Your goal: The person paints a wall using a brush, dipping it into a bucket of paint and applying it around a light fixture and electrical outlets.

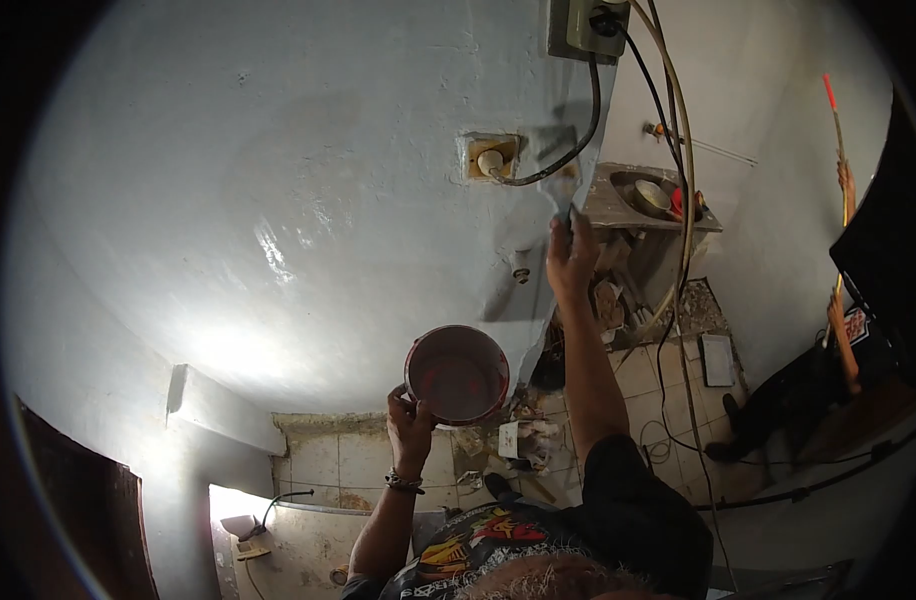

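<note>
My left hand (410, 428) holds a round bucket (458, 375) by its rim, its thumb on the near edge. The bucket has a dark reddish-brown inside. My right hand (573, 250) is raised near the edge of the pale wall (358, 200) and grips the handle of a brush (561, 190), whose head is partly blurred. Just left of the brush, a round plug sits in a yellowish wall socket (491, 160) with a dark cable running from it. Below the socket, a short pipe fitting (520, 268) sticks out of the wall.
Cables (686, 200) hang down at my right from a socket box (596, 25). Behind them is a counter with a basin (650, 192). Another person (838, 370) at far right holds a long pole (839, 150). A lit lamp (248, 530) stands lower left; debris (533, 440) covers floor tiles.
</note>
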`<action>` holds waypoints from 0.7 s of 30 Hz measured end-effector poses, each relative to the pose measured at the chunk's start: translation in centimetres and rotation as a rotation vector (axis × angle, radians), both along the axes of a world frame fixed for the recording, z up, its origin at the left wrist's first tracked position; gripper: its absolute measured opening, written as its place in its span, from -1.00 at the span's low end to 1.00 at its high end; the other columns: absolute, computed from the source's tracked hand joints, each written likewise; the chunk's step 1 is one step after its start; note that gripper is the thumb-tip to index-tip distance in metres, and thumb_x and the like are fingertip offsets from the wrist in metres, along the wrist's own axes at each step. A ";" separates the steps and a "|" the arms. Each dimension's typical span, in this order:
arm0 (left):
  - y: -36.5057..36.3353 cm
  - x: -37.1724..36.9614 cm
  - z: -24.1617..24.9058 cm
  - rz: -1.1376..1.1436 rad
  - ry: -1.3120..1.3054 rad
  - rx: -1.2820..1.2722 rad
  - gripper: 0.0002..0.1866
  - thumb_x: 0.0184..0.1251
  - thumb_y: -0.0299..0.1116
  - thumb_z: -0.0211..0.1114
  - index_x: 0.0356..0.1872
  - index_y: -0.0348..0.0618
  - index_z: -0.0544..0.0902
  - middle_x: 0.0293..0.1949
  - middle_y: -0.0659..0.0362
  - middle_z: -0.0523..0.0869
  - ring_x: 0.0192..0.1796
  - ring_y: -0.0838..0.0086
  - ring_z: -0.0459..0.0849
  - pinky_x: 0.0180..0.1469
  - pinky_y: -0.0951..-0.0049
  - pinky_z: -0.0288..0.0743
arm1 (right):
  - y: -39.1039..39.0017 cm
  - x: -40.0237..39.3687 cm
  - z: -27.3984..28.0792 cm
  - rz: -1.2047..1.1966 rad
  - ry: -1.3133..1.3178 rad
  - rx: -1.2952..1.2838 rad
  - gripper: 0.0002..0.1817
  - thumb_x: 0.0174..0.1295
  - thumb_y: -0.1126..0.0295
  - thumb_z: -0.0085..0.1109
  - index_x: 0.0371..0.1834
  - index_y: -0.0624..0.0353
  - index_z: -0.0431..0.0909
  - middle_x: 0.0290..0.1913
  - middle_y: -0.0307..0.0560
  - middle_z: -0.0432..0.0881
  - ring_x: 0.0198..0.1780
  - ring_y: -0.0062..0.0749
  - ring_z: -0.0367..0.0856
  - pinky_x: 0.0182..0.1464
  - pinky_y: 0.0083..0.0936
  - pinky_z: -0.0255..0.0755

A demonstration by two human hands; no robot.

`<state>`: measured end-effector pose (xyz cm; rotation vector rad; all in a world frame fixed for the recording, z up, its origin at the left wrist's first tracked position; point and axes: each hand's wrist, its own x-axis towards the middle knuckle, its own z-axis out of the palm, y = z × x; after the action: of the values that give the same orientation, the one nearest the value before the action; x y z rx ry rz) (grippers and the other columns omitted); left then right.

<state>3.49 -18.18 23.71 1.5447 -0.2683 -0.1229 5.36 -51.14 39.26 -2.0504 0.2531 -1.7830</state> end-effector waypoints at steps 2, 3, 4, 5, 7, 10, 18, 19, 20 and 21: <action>0.1 -0.3 -0.2 0.001 0.003 0.003 -0.59 0.31 -0.43 0.22 0.11 -0.37 0.36 -0.46 0.16 0.57 -0.53 0.59 0.59 -0.55 0.54 0.47 | -1.3 0.8 1.9 -0.041 -0.059 -0.070 -0.67 0.30 0.42 0.13 0.02 0.46 0.48 -0.19 0.28 0.60 -0.14 0.15 0.62 -0.10 -0.18 0.49; 0.1 -0.2 -0.4 0.002 0.003 0.014 -0.59 0.30 -0.43 0.22 0.11 -0.37 0.36 -0.46 0.16 0.57 -0.53 0.60 0.59 -0.55 0.55 0.47 | -2.1 1.4 3.2 -0.062 -0.089 -0.108 -0.67 0.30 0.42 0.13 0.02 0.46 0.48 -0.20 0.27 0.60 -0.14 0.13 0.62 -0.11 -0.18 0.48; 0.2 -0.1 -0.4 0.003 0.002 0.024 -0.59 0.30 -0.44 0.22 0.11 -0.38 0.36 -0.45 0.16 0.57 -0.52 0.60 0.59 -0.55 0.55 0.47 | -2.4 1.7 4.5 -0.033 -0.076 -0.076 -0.68 0.30 0.42 0.13 0.02 0.45 0.48 -0.21 0.26 0.59 -0.16 0.13 0.62 -0.12 -0.17 0.48; 0.2 -0.2 -0.4 0.005 0.006 0.009 -0.59 0.30 -0.45 0.22 0.11 -0.37 0.36 -0.46 0.17 0.56 -0.53 0.61 0.58 -0.55 0.55 0.47 | -2.6 1.9 5.7 -0.003 -0.063 -0.043 -0.68 0.30 0.41 0.13 0.02 0.45 0.48 -0.22 0.26 0.59 -0.17 0.13 0.62 -0.13 -0.16 0.47; 0.0 -0.4 -0.2 0.010 0.016 -0.021 -0.59 0.30 -0.45 0.22 0.11 -0.37 0.36 -0.46 0.19 0.55 -0.53 0.62 0.57 -0.56 0.56 0.46 | -2.8 2.3 6.6 0.016 -0.047 -0.025 -0.68 0.31 0.41 0.12 0.02 0.43 0.48 -0.24 0.24 0.58 -0.21 0.12 0.61 -0.15 -0.15 0.46; 0.2 -0.4 -0.3 -0.010 0.023 -0.027 -0.59 0.29 -0.47 0.21 0.11 -0.38 0.36 -0.47 0.20 0.54 -0.55 0.64 0.53 -0.57 0.57 0.44 | -2.7 2.5 5.8 -0.040 -0.037 -0.087 -0.69 0.31 0.42 0.12 0.02 0.41 0.49 -0.26 0.21 0.56 -0.25 0.09 0.60 -0.20 -0.16 0.45; 0.2 -0.6 -1.2 0.015 0.028 -0.010 -0.60 0.29 -0.46 0.22 0.10 -0.39 0.36 -0.50 0.23 0.48 -0.56 0.64 0.51 -0.58 0.57 0.42 | 1.9 -1.0 -5.8 -0.006 0.176 0.095 -0.68 0.29 0.43 0.14 0.01 0.45 0.49 -0.24 0.25 0.56 -0.21 0.16 0.59 -0.15 -0.16 0.46; 0.4 -0.6 -1.3 0.019 0.025 -0.002 -0.60 0.29 -0.46 0.22 0.10 -0.39 0.36 -0.51 0.24 0.48 -0.56 0.64 0.51 -0.58 0.57 0.43 | 2.2 -1.6 -6.2 -0.017 0.151 0.068 -0.68 0.28 0.44 0.14 0.01 0.45 0.49 -0.23 0.25 0.56 -0.21 0.15 0.59 -0.15 -0.16 0.46; 0.4 -0.6 -1.2 0.019 0.030 -0.001 -0.59 0.29 -0.46 0.22 0.10 -0.39 0.36 -0.51 0.24 0.48 -0.56 0.64 0.51 -0.58 0.57 0.43 | 2.1 -1.9 -6.3 -0.025 0.121 0.038 -0.68 0.28 0.44 0.14 0.02 0.45 0.49 -0.22 0.25 0.57 -0.21 0.15 0.60 -0.16 -0.16 0.46; 0.3 -0.7 -0.7 0.021 0.036 -0.001 -0.59 0.29 -0.45 0.22 0.10 -0.39 0.36 -0.51 0.25 0.48 -0.56 0.64 0.51 -0.58 0.57 0.43 | 2.1 -2.2 -5.9 -0.031 0.092 0.007 -0.68 0.28 0.45 0.15 0.02 0.46 0.49 -0.21 0.25 0.57 -0.21 0.15 0.60 -0.16 -0.16 0.46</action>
<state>2.80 -17.88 23.00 1.5419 -0.2234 -0.1340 3.13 -49.05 33.40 -2.1380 0.3185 -1.7053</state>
